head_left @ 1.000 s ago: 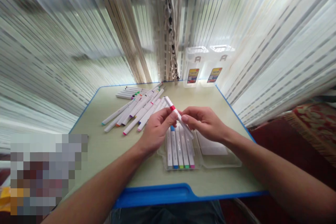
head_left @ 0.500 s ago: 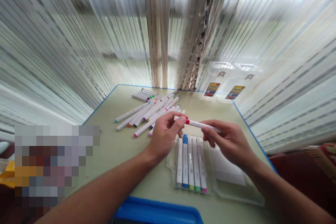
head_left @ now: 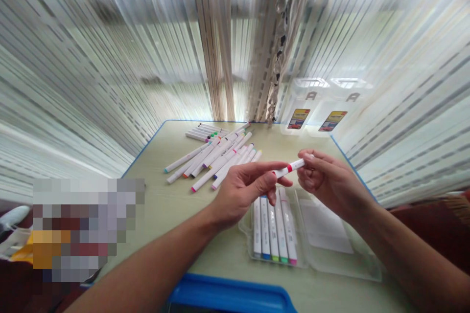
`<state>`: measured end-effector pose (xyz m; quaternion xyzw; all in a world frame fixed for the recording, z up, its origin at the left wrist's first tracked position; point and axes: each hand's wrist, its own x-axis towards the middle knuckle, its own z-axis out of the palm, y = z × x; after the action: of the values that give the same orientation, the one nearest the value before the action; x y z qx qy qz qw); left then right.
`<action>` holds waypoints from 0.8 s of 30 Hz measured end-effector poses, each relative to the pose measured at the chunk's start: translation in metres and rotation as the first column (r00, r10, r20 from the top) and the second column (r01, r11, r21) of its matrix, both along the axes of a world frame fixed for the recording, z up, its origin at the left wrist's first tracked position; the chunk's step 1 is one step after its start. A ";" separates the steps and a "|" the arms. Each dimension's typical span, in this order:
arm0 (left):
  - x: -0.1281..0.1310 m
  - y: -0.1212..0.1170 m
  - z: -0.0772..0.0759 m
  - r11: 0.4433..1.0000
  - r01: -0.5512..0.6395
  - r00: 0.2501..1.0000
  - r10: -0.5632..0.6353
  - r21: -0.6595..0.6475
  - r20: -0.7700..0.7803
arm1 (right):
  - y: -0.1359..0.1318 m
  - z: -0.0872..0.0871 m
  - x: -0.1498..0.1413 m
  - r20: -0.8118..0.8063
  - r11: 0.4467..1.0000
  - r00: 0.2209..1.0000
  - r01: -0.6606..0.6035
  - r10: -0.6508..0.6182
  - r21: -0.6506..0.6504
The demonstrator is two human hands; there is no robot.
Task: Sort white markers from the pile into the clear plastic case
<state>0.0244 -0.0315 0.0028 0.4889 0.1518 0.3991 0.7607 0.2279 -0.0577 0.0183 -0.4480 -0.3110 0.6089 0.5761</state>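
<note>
A white marker with a red band [head_left: 290, 168] is held between both hands above the table. My left hand [head_left: 253, 183] pinches its left end, and my right hand [head_left: 323, 173] grips the right end with thumb and fingers. Below them lies an open clear plastic case [head_left: 246, 227]; several white markers [head_left: 273, 230] stand side by side in its left half, their ends grey, blue, lime, green and pink. A white sheet [head_left: 325, 225] lies in the right half. Left of my hands is a loose pile of white markers [head_left: 216, 156] with coloured ends.
Two clear cases with labels [head_left: 299, 118] stand upright at the table's back right, by the string curtain [head_left: 147, 49]. The table [head_left: 147, 215] has a blue edge and a blue tray [head_left: 231, 293] at the front. A blurred-out patch covers the lower left.
The red-banded marker has swung from steeply slanted, through nearly level, to its right end raised. Both hands have shifted rightward in view, and the camera has turned somewhat.
</note>
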 end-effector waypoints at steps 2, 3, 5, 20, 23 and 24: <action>-0.001 0.000 0.001 0.999 0.046 0.999 -0.045 -0.007 0.019 | 0.000 0.000 0.000 -0.010 1.000 1.000 -0.005 0.005 0.007; -0.001 0.000 0.001 0.998 0.067 0.997 -0.066 -0.016 0.036 | 0.000 0.000 0.000 -0.017 1.000 1.000 -0.005 0.005 0.012; -0.002 0.000 0.002 0.994 0.102 0.993 -0.100 -0.036 0.068 | 0.000 0.000 0.001 -0.028 1.000 1.000 -0.001 0.001 0.022; -0.001 0.003 0.006 0.994 -0.075 0.997 0.077 -0.076 0.025 | 0.002 -0.007 0.004 -0.002 0.995 1.000 -0.020 0.020 0.098; -0.002 0.007 0.008 0.978 -0.191 0.982 0.191 -0.079 -0.015 | 0.003 -0.007 0.006 0.013 0.992 1.000 0.008 -0.010 0.129; -0.003 0.009 0.007 0.973 -0.217 0.976 0.216 -0.073 -0.027 | 0.004 -0.007 0.007 0.018 0.990 1.000 0.012 -0.015 0.139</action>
<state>0.0217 -0.0224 0.0102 0.4442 0.2265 0.4689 0.7290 0.2349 -0.0540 0.0110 -0.4144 -0.3550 0.5776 0.6071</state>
